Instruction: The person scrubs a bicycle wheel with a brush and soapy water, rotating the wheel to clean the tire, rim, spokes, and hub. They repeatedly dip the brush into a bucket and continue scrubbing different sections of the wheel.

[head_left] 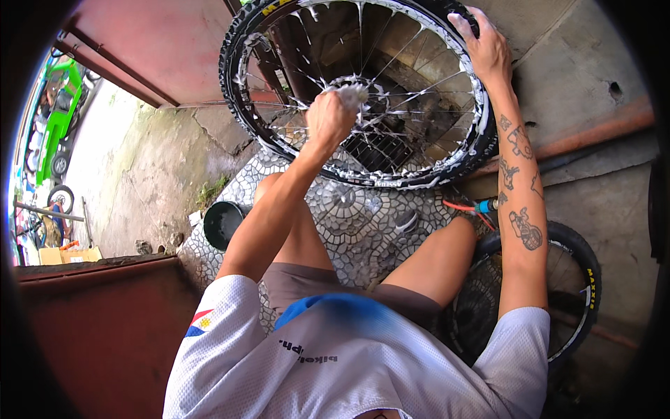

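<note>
A bicycle wheel with a black knobby tyre [391, 183] stands in front of me, streaked with white foam over its rim [481, 112] and spokes. My left hand [331, 119] is closed near the hub, gripping a foam-covered, pale sponge-like thing [356, 95]. Foam and my fingers hide most of its shape. At the wheel's upper right, the fingers of my right hand [486, 45] wrap over the tyre, with some foam on them. The lower edge of the wheel is by the stone-mosaic floor [342, 223], in front of my bent knees.
A dark bucket [222, 225] stands left of my knee. On the right, a second wheel [585, 262] lies under my right arm, near a hose with a blue connector [484, 207]. Red metal panels [105, 307] border the left side. Beyond is a green vehicle [61, 119].
</note>
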Demonstrator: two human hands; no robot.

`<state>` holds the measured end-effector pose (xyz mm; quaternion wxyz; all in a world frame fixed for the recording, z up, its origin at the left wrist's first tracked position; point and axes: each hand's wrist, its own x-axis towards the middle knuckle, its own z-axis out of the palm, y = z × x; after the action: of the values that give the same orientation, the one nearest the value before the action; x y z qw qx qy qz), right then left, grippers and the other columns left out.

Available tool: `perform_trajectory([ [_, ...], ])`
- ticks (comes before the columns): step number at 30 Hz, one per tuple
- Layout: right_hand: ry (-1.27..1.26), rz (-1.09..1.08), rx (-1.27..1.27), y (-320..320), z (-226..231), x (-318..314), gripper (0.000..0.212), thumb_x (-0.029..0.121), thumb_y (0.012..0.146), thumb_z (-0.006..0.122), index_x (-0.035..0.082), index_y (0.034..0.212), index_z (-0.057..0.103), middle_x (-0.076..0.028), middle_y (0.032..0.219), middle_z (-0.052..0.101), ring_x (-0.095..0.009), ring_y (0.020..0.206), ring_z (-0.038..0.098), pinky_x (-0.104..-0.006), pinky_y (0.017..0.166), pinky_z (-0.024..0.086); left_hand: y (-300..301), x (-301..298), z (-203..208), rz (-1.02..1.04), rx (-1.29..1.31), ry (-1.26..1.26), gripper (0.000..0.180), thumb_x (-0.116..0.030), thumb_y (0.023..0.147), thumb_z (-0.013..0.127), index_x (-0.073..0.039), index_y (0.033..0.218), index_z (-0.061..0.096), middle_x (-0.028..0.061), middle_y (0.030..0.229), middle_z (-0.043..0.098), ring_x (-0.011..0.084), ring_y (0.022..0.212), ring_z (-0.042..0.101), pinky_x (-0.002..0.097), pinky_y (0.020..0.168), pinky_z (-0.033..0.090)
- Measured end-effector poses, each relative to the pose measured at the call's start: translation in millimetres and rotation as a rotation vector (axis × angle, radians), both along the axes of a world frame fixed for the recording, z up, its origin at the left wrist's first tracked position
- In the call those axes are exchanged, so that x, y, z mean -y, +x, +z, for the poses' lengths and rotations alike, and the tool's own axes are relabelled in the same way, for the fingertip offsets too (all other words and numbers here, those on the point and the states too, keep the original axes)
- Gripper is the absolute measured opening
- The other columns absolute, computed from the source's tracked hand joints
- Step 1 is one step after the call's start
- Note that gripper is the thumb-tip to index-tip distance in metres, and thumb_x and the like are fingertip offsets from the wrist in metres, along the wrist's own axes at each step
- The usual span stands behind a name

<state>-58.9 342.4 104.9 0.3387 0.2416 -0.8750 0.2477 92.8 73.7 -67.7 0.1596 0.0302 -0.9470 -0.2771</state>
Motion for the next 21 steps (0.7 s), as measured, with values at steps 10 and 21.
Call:
perform_trajectory([
  [10,0.022,-0.017,-0.035,-17,-13,-11,0.076,0.072,0.098,0.051,0.007,0.136,0.063,-0.025,0.125,0.070,-0.045,0.119,0.064,-0.0463,0.099,0.051,-26,100,77,-0.228,-0.314,-0.935,0.057,0.000,0.091,0.063,-0.017,0.145,0.055,0.0087,0.125,0.055,0.0239,0.099,0.060,0.0364,0.079,0.063],
  [21,-0.052,0.010,-0.006,-1,-4,-3,0.034,0.034,0.102,0.061,0.006,0.121,0.065,-0.025,0.107,0.071,-0.045,0.107,0.067,-0.0479,0.088,0.052,30,89,2,-0.123,-0.509,-0.034,0.030,-0.004,0.091,0.064,-0.008,0.121,0.067,0.0160,0.121,0.072,0.0240,0.085,0.072,0.0384,0.066,0.063],
])
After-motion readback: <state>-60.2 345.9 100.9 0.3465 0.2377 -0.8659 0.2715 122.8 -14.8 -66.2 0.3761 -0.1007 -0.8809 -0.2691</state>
